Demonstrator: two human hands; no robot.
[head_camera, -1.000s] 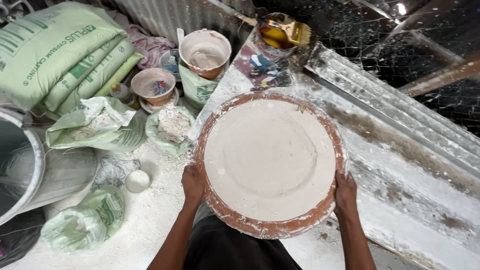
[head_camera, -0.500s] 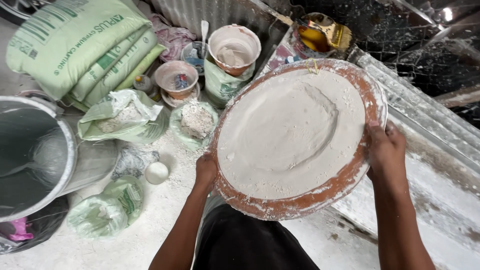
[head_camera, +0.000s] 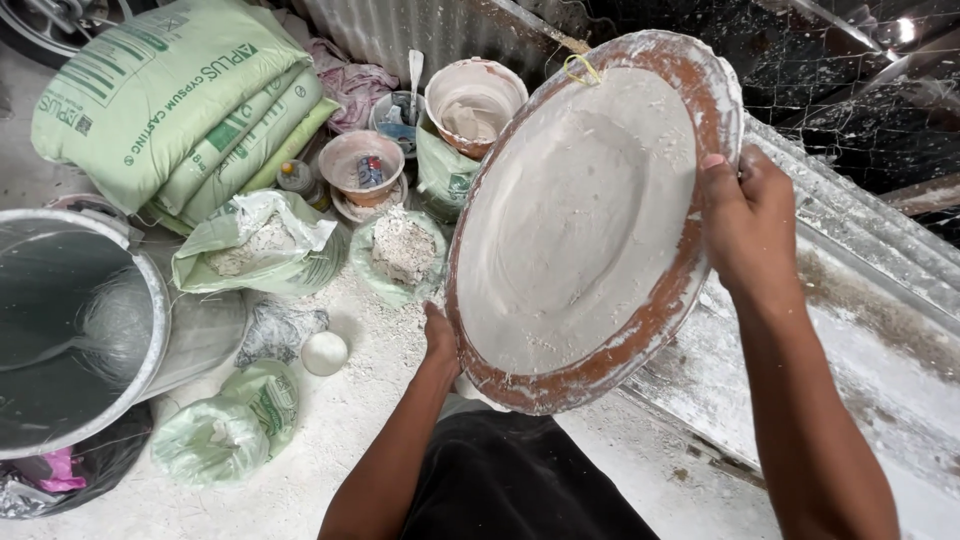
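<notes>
Fingers (head_camera: 735, 185) of the right hand (head_camera: 750, 230) curled shut over the upper right rim of one large round mould (head_camera: 580, 220), thumb on its plaster-coated face; left hand (head_camera: 440, 340) closed on the lower left rim, fingers hidden behind; mould tilted up off the white-dusted counter (head_camera: 880, 370), held between both hands. Beyond it, three stacked green sacks (head_camera: 170, 110); two open bags of white powder (head_camera: 270, 245); three plaster-smeared bowls (head_camera: 475, 100); one metal drum (head_camera: 80, 330) at left; one small white ball (head_camera: 325, 352).
</notes>
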